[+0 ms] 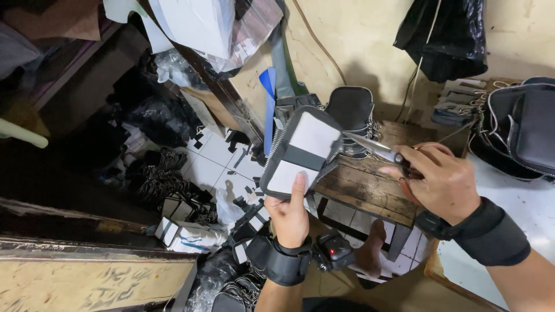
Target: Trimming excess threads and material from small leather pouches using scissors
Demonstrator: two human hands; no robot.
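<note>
left hand (pixel 287 216): fingers grip grey zippered pouch (pixel 302 153) from below, tilting it so its edge meets the blades | right hand (pixel 435 180): fingers closed around scissors (pixel 378 149), tips touching pouch | above wooden tabletop (pixel 370 188)

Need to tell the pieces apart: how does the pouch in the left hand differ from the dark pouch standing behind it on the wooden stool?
The held pouch is tilted in the left hand, its white lining panels facing the camera; the standing pouch sits upright, showing a plain dark face. The held pouch meets the scissors in the right hand; the standing pouch is untouched. Both have rounded corners and zipper edging.
</note>
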